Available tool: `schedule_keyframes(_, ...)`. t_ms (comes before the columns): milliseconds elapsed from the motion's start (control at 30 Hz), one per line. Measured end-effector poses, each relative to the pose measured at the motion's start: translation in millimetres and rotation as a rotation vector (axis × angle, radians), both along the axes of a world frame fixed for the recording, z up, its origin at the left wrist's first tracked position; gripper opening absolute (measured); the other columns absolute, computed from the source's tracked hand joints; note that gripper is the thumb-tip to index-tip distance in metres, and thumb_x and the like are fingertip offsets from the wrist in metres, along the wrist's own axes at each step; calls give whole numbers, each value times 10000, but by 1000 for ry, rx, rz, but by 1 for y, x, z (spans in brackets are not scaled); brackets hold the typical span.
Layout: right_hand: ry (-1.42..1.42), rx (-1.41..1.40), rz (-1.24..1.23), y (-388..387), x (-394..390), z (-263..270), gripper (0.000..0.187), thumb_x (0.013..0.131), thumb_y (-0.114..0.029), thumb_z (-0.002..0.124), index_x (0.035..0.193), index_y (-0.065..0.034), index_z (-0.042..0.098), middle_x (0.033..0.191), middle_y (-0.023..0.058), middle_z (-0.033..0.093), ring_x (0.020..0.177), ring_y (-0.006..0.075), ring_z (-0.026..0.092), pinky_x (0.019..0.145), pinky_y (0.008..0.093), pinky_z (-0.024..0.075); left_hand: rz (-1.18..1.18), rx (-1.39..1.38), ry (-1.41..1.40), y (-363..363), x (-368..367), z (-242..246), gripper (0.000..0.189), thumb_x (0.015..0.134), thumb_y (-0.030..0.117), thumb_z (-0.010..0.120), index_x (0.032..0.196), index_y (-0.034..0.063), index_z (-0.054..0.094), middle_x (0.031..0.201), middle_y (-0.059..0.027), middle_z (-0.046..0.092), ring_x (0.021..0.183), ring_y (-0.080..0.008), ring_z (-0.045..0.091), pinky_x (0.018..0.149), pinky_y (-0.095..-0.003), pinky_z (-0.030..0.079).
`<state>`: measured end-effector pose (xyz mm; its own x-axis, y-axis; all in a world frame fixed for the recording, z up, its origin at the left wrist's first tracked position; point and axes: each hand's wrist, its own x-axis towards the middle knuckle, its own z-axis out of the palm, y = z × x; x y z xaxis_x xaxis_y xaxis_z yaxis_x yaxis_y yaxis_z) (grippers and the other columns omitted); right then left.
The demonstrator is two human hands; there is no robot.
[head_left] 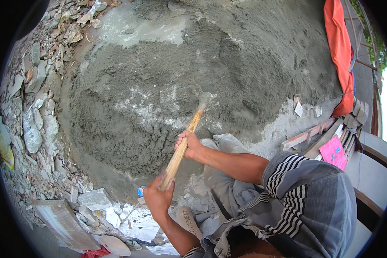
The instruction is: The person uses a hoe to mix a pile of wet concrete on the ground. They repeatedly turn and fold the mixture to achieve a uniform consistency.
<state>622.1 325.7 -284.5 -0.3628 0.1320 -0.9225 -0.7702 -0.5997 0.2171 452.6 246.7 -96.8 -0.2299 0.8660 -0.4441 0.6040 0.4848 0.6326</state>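
Both hands hold one long-handled tool by its wooden handle (177, 159). My left hand (159, 193) grips the lower end of the handle, close to my body. Farther up, toward the metal head, my right hand (188, 145) is closed around the shaft. The tool's head (205, 96) rests at or just over a broad heap of wet grey mortar (245, 64); its blade is partly hidden, so I cannot tell its exact shape. Whitish patches of powder or dry mix (145, 109) lie left of the head. A pale, watery pool (142, 27) spreads at the heap's far side.
Broken brick and stone rubble (38, 74) with plastic bags (34, 129) lines the left. A board (64, 222) leans at lower left. Right stand an orange tarp (340, 54), wooden planks (308, 133) and a pink packet (333, 153). A printed cement bag (188, 221) lies near my feet.
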Motion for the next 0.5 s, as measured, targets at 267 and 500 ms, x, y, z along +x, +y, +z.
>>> schedule_keyframes(267, -57, -113, 87, -34, 8, 63, 137, 793, -71, 596, 727, -76, 476, 704, 69, 478, 690, 242, 512, 778, 449, 500, 390, -136, -259, -83, -20, -2, 303, 709, 73, 873, 944, -55, 730, 810, -131, 729, 750, -162, 678, 711, -303, 549)
schedule_keyframes(500, -421, -24, -100, 23, 143, -49, 188, 795, -132, 583, 691, -113, 427, 629, 50, 436, 583, 220, 447, 617, 390, 467, 185, -139, -466, 5, 88, -153, 316, 746, 219, 866, 955, 7, 759, 761, -107, 729, 682, -146, 665, 653, -305, 514)
